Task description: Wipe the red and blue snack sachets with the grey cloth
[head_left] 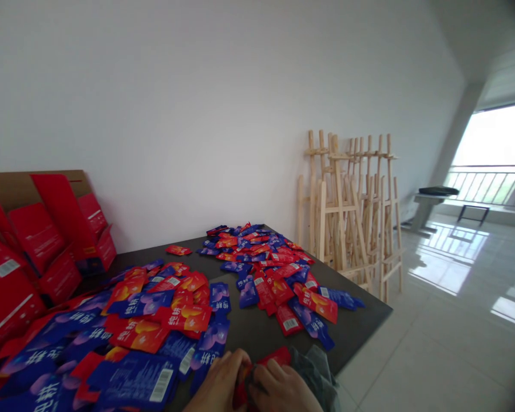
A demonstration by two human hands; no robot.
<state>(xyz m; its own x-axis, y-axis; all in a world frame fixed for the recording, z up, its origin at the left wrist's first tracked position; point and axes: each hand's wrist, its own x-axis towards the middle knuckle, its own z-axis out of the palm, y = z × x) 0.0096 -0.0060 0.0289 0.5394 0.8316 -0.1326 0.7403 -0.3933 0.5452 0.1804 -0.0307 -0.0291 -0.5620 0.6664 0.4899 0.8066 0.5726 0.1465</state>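
Note:
At the bottom edge, my left hand (221, 380) and my right hand (280, 388) are close together with fingers bent around a red packet (278, 356). Part of the packet sticks out beyond my right knuckles; the rest is covered by my fingers. Something dark shows between my hands, too hidden to make out. Left of my hands lies a large heap of flat red and blue printed packets (133, 335). A second heap of such packets (278, 280) spreads further back on the dark table (360, 332). Grey-green crumpled material (316, 372) lies against my right hand.
Open red cartons (47, 246) stand on the table at the left, near a brown cardboard box (17, 189). The table's right edge drops to a pale tiled floor (412, 355). Wooden easels (347, 223) stand beyond it by the white wall.

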